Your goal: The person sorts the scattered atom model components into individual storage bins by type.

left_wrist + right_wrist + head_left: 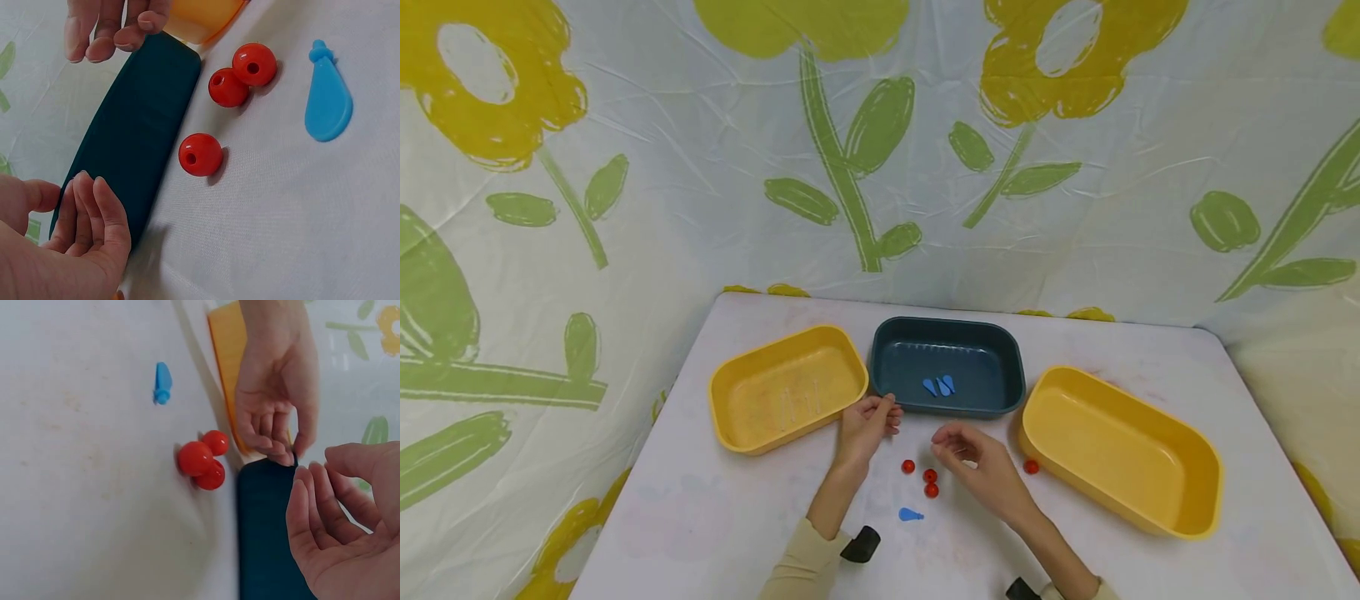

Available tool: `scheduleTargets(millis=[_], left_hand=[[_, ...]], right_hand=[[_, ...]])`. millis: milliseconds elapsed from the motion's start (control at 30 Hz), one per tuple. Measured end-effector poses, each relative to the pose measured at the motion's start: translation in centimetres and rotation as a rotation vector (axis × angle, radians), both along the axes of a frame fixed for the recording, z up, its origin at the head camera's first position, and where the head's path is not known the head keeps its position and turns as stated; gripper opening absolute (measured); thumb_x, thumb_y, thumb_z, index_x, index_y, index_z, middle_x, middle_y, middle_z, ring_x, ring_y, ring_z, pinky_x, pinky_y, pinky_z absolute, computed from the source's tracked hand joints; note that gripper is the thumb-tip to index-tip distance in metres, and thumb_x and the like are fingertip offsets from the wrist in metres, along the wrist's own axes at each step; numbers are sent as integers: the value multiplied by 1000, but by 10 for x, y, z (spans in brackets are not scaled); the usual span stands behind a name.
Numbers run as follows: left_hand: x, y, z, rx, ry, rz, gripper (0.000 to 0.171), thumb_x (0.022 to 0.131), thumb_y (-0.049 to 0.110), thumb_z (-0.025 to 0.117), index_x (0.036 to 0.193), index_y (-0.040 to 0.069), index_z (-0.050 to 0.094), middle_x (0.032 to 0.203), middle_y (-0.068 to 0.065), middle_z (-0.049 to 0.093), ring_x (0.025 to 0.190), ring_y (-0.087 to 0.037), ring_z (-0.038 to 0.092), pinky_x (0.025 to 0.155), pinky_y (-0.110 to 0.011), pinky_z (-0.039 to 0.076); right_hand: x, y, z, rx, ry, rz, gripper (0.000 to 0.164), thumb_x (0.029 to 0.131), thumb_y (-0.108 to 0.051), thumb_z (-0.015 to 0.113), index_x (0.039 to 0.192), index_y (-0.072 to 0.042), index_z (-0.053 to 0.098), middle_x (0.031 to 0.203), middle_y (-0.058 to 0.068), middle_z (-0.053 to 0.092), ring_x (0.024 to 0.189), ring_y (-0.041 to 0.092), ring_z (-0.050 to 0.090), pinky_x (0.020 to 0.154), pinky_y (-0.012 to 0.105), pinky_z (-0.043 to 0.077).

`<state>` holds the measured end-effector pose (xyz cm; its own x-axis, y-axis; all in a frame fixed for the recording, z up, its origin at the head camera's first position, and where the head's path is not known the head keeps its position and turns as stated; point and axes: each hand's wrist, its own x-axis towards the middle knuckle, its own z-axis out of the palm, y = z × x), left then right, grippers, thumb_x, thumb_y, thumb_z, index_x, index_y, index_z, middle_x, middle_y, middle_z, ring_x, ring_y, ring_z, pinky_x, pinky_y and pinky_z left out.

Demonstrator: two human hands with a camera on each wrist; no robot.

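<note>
My left hand (867,422) is at the near left corner of the dark teal bin (1011,367); its thumb and curled fingers pinch the rim there. To its right, my right hand (981,467) hovers in front of the same bin, fingers loosely bent, thumb apart from them, nothing between. On the table below the hands lie several red round beads with holes, one red bead (200,155) apart from a touching pair. Nearer the person is a blue teardrop-shaped piece (329,100) with a knobbed narrow end. Similar blue pieces (946,385) lie inside the teal bin.
At the left, a yellow bin (730,417) holds several thin, pale sticks (786,408). A second yellow bin (1206,492) stands at the right, with another red bead (1031,467) by its near left side. A flower-printed curtain (700,167) rises behind the table.
</note>
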<state>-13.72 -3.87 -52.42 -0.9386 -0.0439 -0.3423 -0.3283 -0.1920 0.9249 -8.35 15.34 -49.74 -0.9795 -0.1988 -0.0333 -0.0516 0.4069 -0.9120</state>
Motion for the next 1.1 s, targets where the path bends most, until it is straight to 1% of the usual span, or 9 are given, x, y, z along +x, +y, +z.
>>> scheduleTargets(millis=[67, 133, 200, 267, 333, 433, 633, 867, 1100], left_hand=[[2, 0, 8, -6, 5, -3, 25, 95, 21, 59, 95, -3, 65, 89, -15, 68, 81, -32, 65, 75, -34, 56], [3, 0, 10, -13, 6, -5, 25, 95, 20, 58, 96, -5, 65, 89, -16, 68, 81, -33, 65, 76, -36, 56], [2, 0, 7, -14, 7, -2, 25, 95, 20, 58, 95, -4, 65, 89, -15, 68, 79, -30, 65, 75, -35, 56], [1, 0, 2, -7, 4, 4, 25, 95, 22, 59, 95, -3, 66, 88, -13, 69, 76, -25, 65, 74, -33, 56], [-1, 0, -4, -1, 8, 10, 25, 94, 24, 60, 94, -1, 66, 87, -11, 69, 74, -21, 64, 73, -31, 56], [-1, 2, -8, -2, 25, 17, 27, 93, 26, 61, 94, -1, 66, 86, -10, 69, 72, -18, 64, 71, -29, 56], [-1, 2, -8, -7, 36, 17, 29, 93, 28, 62, 93, 0, 65, 86, -11, 69, 72, -19, 64, 71, -29, 56], [-1, 2, -8, -10, 42, 16, 28, 93, 28, 61, 92, 0, 66, 86, -11, 69, 77, -27, 65, 70, -28, 56], [-2, 1, -9, 9, 48, 10, 28, 94, 24, 60, 94, -3, 65, 88, -16, 69, 74, -25, 64, 70, -29, 56]], right_hand=[[2, -2, -2, -3, -8, 0, 18, 87, -25, 70, 103, -18, 65, 92, -5, 65, 84, 15, 60, 81, 25, 52], [5, -3, -4, 0, -2, 5, 17, 87, -23, 70, 102, -18, 65, 92, -5, 65, 84, 15, 60, 80, 26, 52], [7, -4, -6, 0, 9, 14, 17, 87, -22, 70, 102, -16, 66, 90, -5, 66, 84, 16, 60, 79, 26, 53], [10, -6, -8, 2, 17, 27, 18, 87, -21, 70, 102, -14, 66, 89, -5, 66, 83, 16, 60, 78, 26, 53], [13, -7, -9, 6, 9, 40, 18, 87, -20, 70, 103, -12, 66, 88, -5, 66, 82, 16, 60, 77, 26, 53], [17, -10, -10, 18, -8, 62, 19, 87, -17, 70, 105, -11, 65, 89, -4, 66, 82, 15, 60, 77, 25, 52], [24, -13, -15, 21, -8, 114, 21, 87, -11, 69, 107, -11, 65, 89, 0, 67, 79, 15, 60, 76, 25, 53], [31, -16, -24, 53, 26, 188, 20, 86, -15, 70, 105, -11, 66, 87, -6, 64, 77, 11, 58, 72, 23, 53], [39, -20, -29, 62, 45, 274, 18, 88, -17, 68, 105, -10, 66, 88, -6, 64, 75, 7, 57, 72, 21, 53]])
